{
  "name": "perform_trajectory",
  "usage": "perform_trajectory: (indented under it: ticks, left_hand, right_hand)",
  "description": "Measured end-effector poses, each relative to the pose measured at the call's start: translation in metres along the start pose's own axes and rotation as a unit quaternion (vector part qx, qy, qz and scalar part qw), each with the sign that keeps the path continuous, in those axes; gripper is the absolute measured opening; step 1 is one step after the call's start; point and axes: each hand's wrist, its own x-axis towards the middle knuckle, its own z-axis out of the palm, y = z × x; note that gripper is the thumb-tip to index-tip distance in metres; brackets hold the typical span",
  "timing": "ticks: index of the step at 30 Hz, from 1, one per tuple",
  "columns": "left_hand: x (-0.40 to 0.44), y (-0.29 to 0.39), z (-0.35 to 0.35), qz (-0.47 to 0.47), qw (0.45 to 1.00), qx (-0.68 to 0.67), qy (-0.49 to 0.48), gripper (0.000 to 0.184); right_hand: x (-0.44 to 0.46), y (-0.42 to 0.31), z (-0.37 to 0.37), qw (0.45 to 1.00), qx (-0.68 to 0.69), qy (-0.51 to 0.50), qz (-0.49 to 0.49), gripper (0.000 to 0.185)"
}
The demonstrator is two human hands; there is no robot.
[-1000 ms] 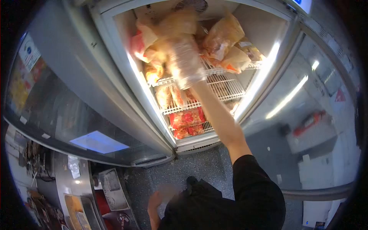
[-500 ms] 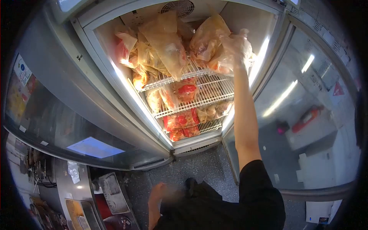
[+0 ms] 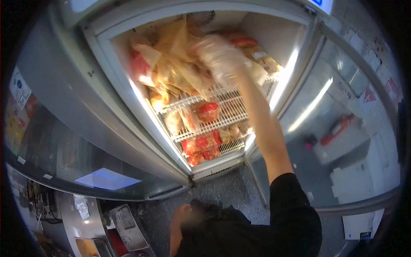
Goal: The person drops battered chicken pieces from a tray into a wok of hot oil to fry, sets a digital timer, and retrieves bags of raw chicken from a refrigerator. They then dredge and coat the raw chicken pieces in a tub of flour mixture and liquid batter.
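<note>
My right arm reaches into the lit, open refrigerator at its top shelf (image 3: 188,100). The right hand (image 3: 224,62), smeared by motion, is covered by pale translucent plastic; its fingers cannot be made out. It is against the plastic bags of food (image 3: 175,51) crowded at the shelf's left and middle. Behind and right of the hand lie a brown package with a white label (image 3: 263,60) and a red item (image 3: 244,41). My left hand (image 3: 182,214) hangs low in front of my dark clothing, its fingers partly blurred.
Lower shelves hold bags of red and pale food (image 3: 208,111). The right glass door (image 3: 342,128) stands swung open; another glass-fronted cabinet (image 3: 98,150) is at the left. A steel counter (image 3: 83,214) and metal trays (image 3: 128,225) lie lower left, above speckled floor (image 3: 231,188).
My right hand has swept left along the top shelf, and the bags at the right have shifted left with it, uncovering the brown package. My left hand stays low.
</note>
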Motion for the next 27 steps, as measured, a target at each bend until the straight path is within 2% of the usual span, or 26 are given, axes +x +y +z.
perform_trajectory:
  ticks: [2, 3, 4, 5, 7, 10, 13, 15, 17, 19, 21, 23, 24, 25, 27]
  left_hand:
    - [-0.007, 0.014, -0.026, -0.023, 1.0, -0.003, -0.009, 0.039]
    - [-0.009, 0.02, -0.035, -0.036, 0.999, -0.006, -0.015, 0.039]
    - [-0.004, 0.004, -0.033, -0.049, 0.999, -0.018, 0.0, 0.039]
    - [0.002, -0.024, -0.025, -0.06, 0.998, -0.029, 0.016, 0.039]
    - [0.01, -0.054, -0.03, -0.082, 0.995, -0.033, 0.038, 0.039]
    - [-0.002, -0.068, -0.042, -0.124, 0.991, -0.033, 0.034, 0.039]
    - [0.001, -0.075, -0.054, -0.149, 0.987, -0.042, 0.04, 0.039]
    - [0.003, -0.084, -0.051, -0.139, 0.988, -0.025, 0.057, 0.038]
    - [0.014, -0.108, -0.038, -0.107, 0.992, -0.002, 0.064, 0.037]
    - [0.023, -0.101, -0.02, -0.103, 0.994, -0.019, 0.036, 0.036]
    - [0.026, -0.055, -0.029, -0.137, 0.988, -0.066, -0.022, 0.036]
    - [0.04, -0.011, -0.027, -0.108, 0.994, -0.012, -0.009, 0.037]
    - [0.048, 0.01, -0.026, -0.093, 0.996, 0.013, 0.0, 0.037]
    - [0.056, 0.026, -0.021, -0.055, 0.998, 0.003, 0.019, 0.037]
    - [0.076, 0.061, -0.017, 0.019, 0.999, -0.016, 0.047, 0.035]
  right_hand:
    - [0.029, 0.059, -0.028, 0.97, 0.228, 0.025, -0.078, 0.028]
    - [0.051, 0.085, -0.035, 0.973, 0.195, 0.029, -0.121, 0.031]
    - [0.06, 0.072, -0.035, 0.983, 0.119, 0.029, -0.135, 0.034]
    - [0.066, 0.058, -0.031, 0.994, -0.054, -0.007, -0.093, 0.036]
    - [0.087, 0.034, -0.028, 0.971, -0.23, -0.04, -0.042, 0.039]
    - [0.11, 0.085, -0.001, 0.969, -0.24, -0.059, -0.015, 0.042]
    - [0.109, 0.13, -0.016, 0.939, -0.335, -0.054, 0.063, 0.049]
    - [0.083, 0.163, -0.044, 0.919, -0.385, -0.009, 0.085, 0.048]
    - [0.049, 0.197, -0.093, 0.908, -0.407, 0.078, 0.061, 0.041]
    - [0.014, 0.19, -0.119, 0.887, -0.443, 0.115, 0.06, 0.038]
    - [-0.035, 0.121, -0.137, 0.862, -0.488, 0.106, 0.087, 0.037]
    - [-0.058, 0.209, -0.144, 0.935, -0.319, 0.15, 0.04, 0.033]
    - [-0.068, 0.227, -0.146, 0.953, -0.251, 0.164, 0.045, 0.032]
    - [-0.077, 0.245, -0.148, 0.966, -0.181, 0.18, 0.048, 0.03]
    - [-0.096, 0.227, -0.15, 0.969, -0.088, 0.203, 0.109, 0.028]
